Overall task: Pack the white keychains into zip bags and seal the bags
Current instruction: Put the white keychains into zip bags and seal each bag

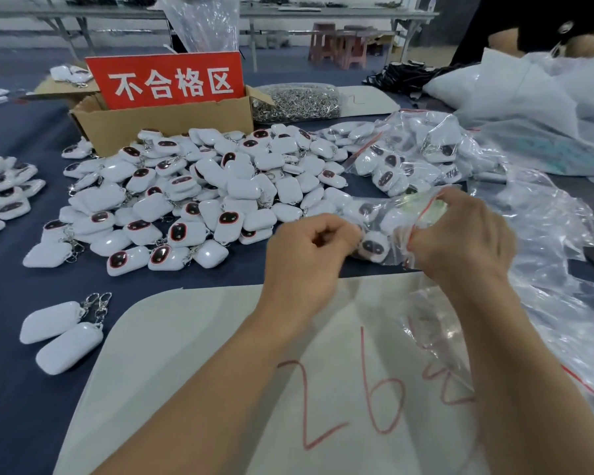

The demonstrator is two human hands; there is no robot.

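Over on the far left of the desk (18, 413) sits a small heap of keychains (4, 190), with two loose keychains (60, 337) nearer me; next comes a cardboard box (162, 123) with a red sign (167, 80) stuck in it, and in front of that the big pile of white keychains (199, 197); left hand (306, 255) is curled up right against the zip bag (388, 214), can't tell if it's actually pinching anything; that bag's got a few keychains inside and lies just past a white sheet (192, 354) scribbled in red; right hand (460, 238) grips its red-striped mouth; crumpled clear plastic (549, 269) piles up further right.
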